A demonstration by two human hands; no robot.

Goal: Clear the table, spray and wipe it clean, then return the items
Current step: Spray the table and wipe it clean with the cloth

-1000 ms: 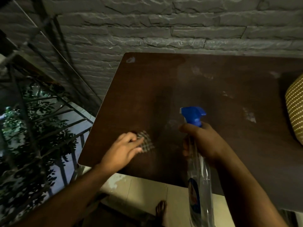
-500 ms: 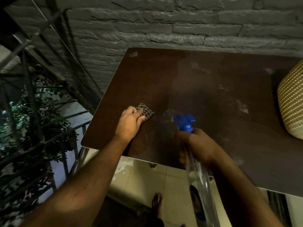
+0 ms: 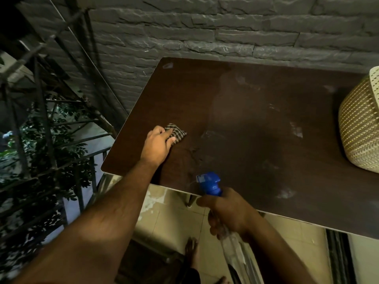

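Note:
A dark brown table (image 3: 256, 124) stands against a grey brick wall, with pale smears and wet patches on its top. My left hand (image 3: 156, 145) holds a small checked cloth (image 3: 176, 133) down on the left part of the tabletop, fingers curled over it. My right hand (image 3: 227, 210) grips the neck of a clear spray bottle (image 3: 231, 247) with a blue trigger head (image 3: 209, 182), held at the table's near edge with the nozzle pointing left. The bottle's lower body runs off below my hand.
A woven cream basket (image 3: 361, 130) sits at the table's right end, partly cut off by the frame. A metal railing (image 3: 51, 160) with foliage behind it lies to the left. Tiled floor and my bare feet (image 3: 191, 251) show under the near edge.
My left hand has slid the cloth away from the near edge toward the middle left of the table. The spray bottle has drawn back to the near edge.

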